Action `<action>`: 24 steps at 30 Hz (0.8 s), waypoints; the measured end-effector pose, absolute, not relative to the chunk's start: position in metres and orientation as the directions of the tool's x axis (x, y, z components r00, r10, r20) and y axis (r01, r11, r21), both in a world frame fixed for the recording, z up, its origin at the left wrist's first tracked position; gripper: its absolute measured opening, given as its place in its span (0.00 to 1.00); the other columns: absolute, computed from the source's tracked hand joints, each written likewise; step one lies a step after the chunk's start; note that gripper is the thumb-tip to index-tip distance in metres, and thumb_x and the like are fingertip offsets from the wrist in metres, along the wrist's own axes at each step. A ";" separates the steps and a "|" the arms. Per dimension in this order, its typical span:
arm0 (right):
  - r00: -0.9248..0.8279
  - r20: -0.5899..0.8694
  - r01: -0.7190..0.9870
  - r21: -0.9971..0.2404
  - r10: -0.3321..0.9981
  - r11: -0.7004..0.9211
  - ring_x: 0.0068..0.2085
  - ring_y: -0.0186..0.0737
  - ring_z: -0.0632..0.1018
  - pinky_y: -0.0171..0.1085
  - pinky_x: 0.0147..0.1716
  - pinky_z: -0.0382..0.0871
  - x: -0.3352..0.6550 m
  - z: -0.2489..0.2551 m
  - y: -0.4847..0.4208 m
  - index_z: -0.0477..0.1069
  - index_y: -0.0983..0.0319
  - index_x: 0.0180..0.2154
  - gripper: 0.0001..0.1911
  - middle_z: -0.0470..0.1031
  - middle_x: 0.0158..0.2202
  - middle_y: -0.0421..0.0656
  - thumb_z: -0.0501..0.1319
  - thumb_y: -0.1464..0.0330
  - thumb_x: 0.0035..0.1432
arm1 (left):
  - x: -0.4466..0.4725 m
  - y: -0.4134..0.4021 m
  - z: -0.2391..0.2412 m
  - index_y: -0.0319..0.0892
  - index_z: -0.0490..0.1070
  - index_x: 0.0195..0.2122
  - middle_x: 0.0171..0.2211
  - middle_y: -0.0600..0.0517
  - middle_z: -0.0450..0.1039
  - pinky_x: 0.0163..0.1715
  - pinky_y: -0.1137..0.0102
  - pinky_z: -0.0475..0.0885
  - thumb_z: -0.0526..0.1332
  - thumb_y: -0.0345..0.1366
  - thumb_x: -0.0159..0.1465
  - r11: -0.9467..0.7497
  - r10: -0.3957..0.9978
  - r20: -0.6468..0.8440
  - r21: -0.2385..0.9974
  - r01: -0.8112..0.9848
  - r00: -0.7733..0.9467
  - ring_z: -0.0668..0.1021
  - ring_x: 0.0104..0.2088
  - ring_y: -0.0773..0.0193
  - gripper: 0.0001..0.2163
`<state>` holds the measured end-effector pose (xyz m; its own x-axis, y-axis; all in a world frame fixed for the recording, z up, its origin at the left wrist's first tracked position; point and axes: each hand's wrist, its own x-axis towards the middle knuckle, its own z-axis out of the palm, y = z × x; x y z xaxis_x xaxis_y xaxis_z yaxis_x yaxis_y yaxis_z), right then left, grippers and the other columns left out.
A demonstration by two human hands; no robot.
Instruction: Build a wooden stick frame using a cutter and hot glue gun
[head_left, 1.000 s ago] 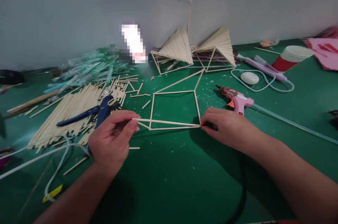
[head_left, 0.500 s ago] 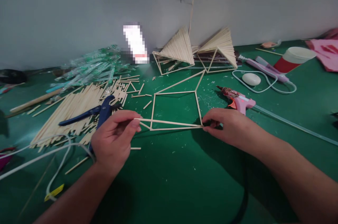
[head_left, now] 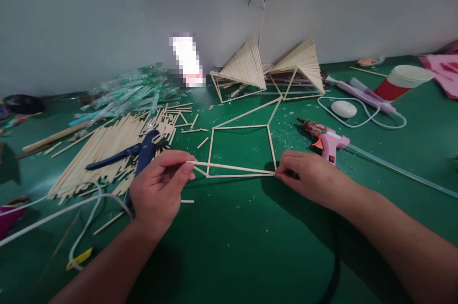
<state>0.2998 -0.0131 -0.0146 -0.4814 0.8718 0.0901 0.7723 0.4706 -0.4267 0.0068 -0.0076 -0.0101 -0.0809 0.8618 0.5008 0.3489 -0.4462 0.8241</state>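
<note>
A thin wooden stick [head_left: 232, 167] runs across the near side of a square stick frame [head_left: 239, 127] that lies on the green table [head_left: 243, 242]. My left hand [head_left: 157, 194] pinches the stick's left end between thumb and fingers. My right hand [head_left: 309, 177] is closed on the stick's right end, at the frame's near right corner. A further triangle of sticks joins the frame's far side.
A pile of loose sticks [head_left: 103, 146] lies left, with blue cutters [head_left: 138, 153] on it. A pink glue gun [head_left: 327, 139] lies right of the frame. Two finished stick fans [head_left: 268, 68] lean against the wall. A red cup [head_left: 404, 82], white cables [head_left: 71, 206] and plastic wrappers [head_left: 129, 91] are around.
Both hands keep their hold on the stick. Only the view has shifted slightly; the stick and frame stay where they were.
</note>
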 end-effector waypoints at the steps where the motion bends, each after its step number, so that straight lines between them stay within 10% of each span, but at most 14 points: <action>1: -0.470 0.090 0.779 -0.426 0.878 0.461 0.29 0.33 0.73 0.32 0.27 0.65 0.300 -0.014 -0.014 0.69 0.60 0.27 0.07 0.71 0.28 0.39 0.58 0.76 0.54 | 0.007 -0.008 -0.010 0.43 0.76 0.35 0.32 0.53 0.75 0.22 0.76 0.73 0.64 0.30 0.59 -0.447 0.862 0.502 0.820 0.357 -0.075 0.74 0.22 0.72 0.04; 24: -0.495 0.105 0.785 -0.372 0.863 0.495 0.29 0.35 0.73 0.33 0.27 0.66 0.297 -0.011 -0.014 0.69 0.60 0.27 0.08 0.72 0.28 0.40 0.56 0.76 0.56 | 0.004 -0.005 -0.010 0.44 0.76 0.34 0.31 0.53 0.75 0.22 0.75 0.69 0.64 0.29 0.58 -0.400 0.909 0.416 0.895 0.195 -0.043 0.73 0.23 0.72 0.04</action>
<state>0.2972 -0.0139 -0.0108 -0.4946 0.8628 0.1046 0.7852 0.4951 -0.3719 0.0037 -0.0049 -0.0095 -0.0432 0.9086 0.4155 0.1949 -0.4003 0.8954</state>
